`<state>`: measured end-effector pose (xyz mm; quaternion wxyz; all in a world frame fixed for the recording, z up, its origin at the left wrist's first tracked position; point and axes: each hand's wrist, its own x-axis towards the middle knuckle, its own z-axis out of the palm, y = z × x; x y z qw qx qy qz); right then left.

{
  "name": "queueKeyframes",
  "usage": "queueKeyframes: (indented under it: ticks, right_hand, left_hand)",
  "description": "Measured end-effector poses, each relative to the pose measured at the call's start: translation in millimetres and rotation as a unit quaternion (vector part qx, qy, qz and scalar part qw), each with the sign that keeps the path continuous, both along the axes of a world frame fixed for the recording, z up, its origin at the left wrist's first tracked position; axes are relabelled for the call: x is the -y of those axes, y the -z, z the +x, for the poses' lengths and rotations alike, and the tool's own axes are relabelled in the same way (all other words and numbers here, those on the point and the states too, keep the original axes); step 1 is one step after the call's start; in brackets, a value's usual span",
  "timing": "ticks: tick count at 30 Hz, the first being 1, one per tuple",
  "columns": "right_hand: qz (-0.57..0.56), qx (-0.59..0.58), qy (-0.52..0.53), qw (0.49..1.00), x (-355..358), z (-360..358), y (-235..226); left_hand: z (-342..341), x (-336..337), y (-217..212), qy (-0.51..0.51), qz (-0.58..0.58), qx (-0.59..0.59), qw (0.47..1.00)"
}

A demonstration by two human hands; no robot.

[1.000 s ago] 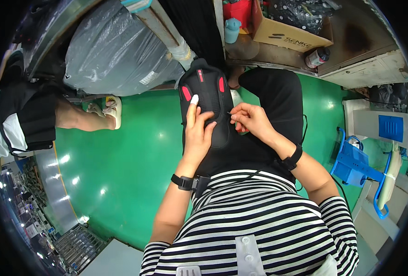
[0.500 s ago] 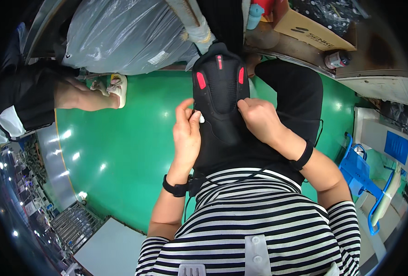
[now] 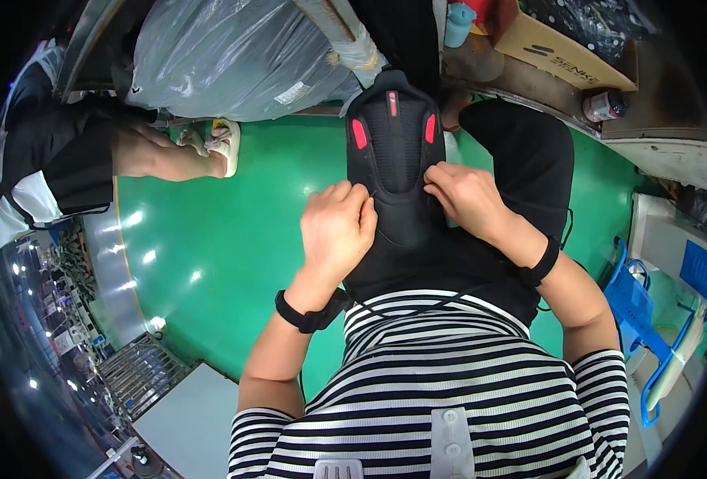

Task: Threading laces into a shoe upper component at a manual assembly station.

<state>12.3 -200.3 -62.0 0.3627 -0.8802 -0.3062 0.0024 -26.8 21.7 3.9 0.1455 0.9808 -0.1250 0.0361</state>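
A black shoe upper (image 3: 396,152) with red patches lies lengthwise over my lap, its narrow tab pointing away from me. At its left edge is my left hand (image 3: 337,227), closed with thumb and forefinger together. A short, thin dark strand shows by those fingertips, but what they pinch is hidden. My right hand (image 3: 469,199) is closed too, its thumb and forefinger gripping the upper's right edge opposite the left hand. The lower end of the upper blends into my black trousers.
Ahead is a large grey plastic bag (image 3: 242,60) beside a wrapped post (image 3: 353,44). A cardboard box (image 3: 565,56) and a dark jar (image 3: 606,105) stand on the shelf at far right. Another person's leg (image 3: 162,156) is at left. A blue metal frame (image 3: 641,311) is at right.
My left hand has turned over and moved in to the upper's edge; the small white piece it held is out of sight. My right hand stays at the right edge.
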Motion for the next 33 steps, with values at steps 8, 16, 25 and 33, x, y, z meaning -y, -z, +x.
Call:
queueKeyframes:
  ticks: [8,16,25,33]
  right_hand:
    - [0.031,-0.022,-0.01,0.999,5.4,3.4,1.7]
    - [-0.023,0.051,0.0,0.998,12.0,17.2,-15.6]
    - [-0.155,0.088,-0.261,0.949,-1.6,62.2,-27.5]
    - [-0.165,-0.023,-0.247,0.955,5.1,72.8,-45.6]
  left_hand:
    - [30.8,-5.9,13.4,-0.158,-0.159,-0.344,0.912]
    - [34.5,-0.2,-3.7,0.12,0.122,-0.121,0.978]
    - [71.6,0.5,-22.8,0.301,0.13,-0.22,0.919]
    - [79.8,-4.9,-16.1,0.263,0.07,-0.226,0.935]
